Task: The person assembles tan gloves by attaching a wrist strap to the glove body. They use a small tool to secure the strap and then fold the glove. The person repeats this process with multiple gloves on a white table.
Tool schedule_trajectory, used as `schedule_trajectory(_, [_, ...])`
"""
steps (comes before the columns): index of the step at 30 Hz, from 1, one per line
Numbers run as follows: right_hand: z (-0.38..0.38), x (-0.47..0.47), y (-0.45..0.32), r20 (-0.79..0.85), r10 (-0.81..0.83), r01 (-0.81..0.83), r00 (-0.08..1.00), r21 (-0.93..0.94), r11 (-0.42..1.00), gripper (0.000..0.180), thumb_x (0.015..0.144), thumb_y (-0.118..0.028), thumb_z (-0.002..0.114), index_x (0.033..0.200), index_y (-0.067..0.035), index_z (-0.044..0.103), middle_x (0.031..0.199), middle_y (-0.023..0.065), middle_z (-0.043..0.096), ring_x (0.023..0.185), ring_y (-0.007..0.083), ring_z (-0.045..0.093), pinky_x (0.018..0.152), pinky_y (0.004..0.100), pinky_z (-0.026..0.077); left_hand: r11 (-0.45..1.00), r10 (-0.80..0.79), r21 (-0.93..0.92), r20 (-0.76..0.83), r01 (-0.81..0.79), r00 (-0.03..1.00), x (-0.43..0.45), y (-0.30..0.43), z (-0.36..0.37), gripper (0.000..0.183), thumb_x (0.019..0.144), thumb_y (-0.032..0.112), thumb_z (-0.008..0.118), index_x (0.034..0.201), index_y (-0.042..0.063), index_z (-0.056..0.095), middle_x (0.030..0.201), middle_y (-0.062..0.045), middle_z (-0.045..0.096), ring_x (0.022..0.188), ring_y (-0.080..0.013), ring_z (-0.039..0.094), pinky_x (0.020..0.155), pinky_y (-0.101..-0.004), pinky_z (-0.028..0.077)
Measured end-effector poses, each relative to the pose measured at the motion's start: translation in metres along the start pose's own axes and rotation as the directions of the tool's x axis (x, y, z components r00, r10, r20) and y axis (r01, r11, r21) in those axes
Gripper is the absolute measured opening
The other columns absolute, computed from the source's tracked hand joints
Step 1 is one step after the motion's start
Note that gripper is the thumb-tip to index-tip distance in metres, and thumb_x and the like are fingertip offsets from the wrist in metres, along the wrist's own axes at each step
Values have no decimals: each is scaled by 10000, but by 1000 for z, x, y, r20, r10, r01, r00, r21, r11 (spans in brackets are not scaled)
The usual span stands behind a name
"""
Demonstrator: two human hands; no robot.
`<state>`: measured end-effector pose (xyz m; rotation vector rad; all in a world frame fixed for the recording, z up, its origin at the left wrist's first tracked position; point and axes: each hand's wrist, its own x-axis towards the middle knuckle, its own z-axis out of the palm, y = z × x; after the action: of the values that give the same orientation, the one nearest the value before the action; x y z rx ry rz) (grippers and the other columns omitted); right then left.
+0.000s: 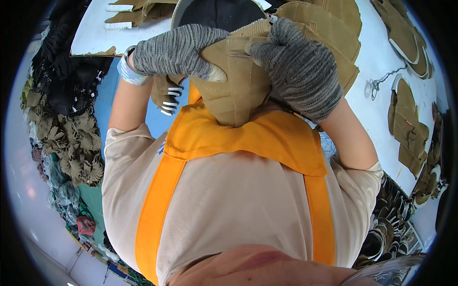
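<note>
A tan stitched piece (232, 85), which looks like a suede shoe upper, is held in front of my chest. My left hand (179, 50), in a grey knitted glove, grips its left side with the thumb on top. My right hand (300, 68), gloved alike, pinches its upper right part, where the material creases. Some right fingertips are hidden. Just beyond the hands sits a pale-rimmed piece with a black inside (218, 14). More tan stitched pieces (329, 32) lie layered beside and behind my right hand.
Tan pieces with white edges (125, 16) rest on the white table (93, 35). To the right lie other tan pieces (411, 125) and a twisted wire hook (375, 85). Black and tan bundles (75, 143) are heaped left. Footwear (383, 232) fills the lower right. I wear an orange apron (243, 136).
</note>
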<state>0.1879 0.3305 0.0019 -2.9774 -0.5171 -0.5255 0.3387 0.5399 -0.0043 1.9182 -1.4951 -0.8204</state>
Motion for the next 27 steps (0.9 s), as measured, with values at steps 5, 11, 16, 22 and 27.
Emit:
schedule_trajectory(5, [3, -17, 3, 125, -52, 38, 991, 116, 992, 317, 817, -191, 654, 1133, -219, 669, 1085, 61, 566, 931, 217, 635, 723, 320, 564, 999, -34, -20, 13, 35, 999, -2, -5, 3, 665, 758, 403, 778, 1252, 9, 570, 1081, -150, 674, 1009, -263, 641, 867, -338, 510])
schedule_trajectory(11, [9, -1, 2, 25, 34, -35, 999, 58, 998, 292, 814, -208, 662, 1105, -228, 677, 994, 42, 552, 908, 205, 616, 697, 314, 544, 998, -5, -65, 43, 8, 999, 0, -3, 0, 660, 770, 400, 770, 1258, 6, 564, 1104, -150, 668, 1035, -262, 633, 878, -340, 504])
schedule_trajectory(16, [13, -11, 1, 47, -40, 32, 998, 157, 987, 262, 809, -186, 676, 1070, -208, 687, 935, 52, 553, 923, 194, 598, 695, 316, 532, 999, 15, -50, 24, -14, 1000, -2, -11, 0, 651, 771, 377, 776, 1263, 8, 562, 1129, -144, 662, 1059, -251, 622, 896, -339, 494])
schedule_trajectory(22, [13, -1, 4, 50, 3, -10, 999, 157, 988, 276, 844, -166, 616, 1113, -200, 671, 1072, 71, 553, 962, 221, 617, 748, 331, 554, 997, -40, -63, 29, 41, 999, -4, -3, -3, 672, 757, 368, 791, 1277, 12, 555, 1141, -134, 660, 1071, -243, 614, 917, -331, 482])
schedule_trajectory(27, [8, -4, -1, 163, 42, -56, 986, 85, 995, 319, 786, -154, 686, 1097, -225, 681, 982, 58, 560, 911, 234, 586, 747, 347, 529, 994, -66, -90, 1, 66, 998, -6, -10, 0, 715, 727, 382, 811, 1287, 22, 551, 1159, -126, 650, 1093, -240, 600, 943, -336, 469])
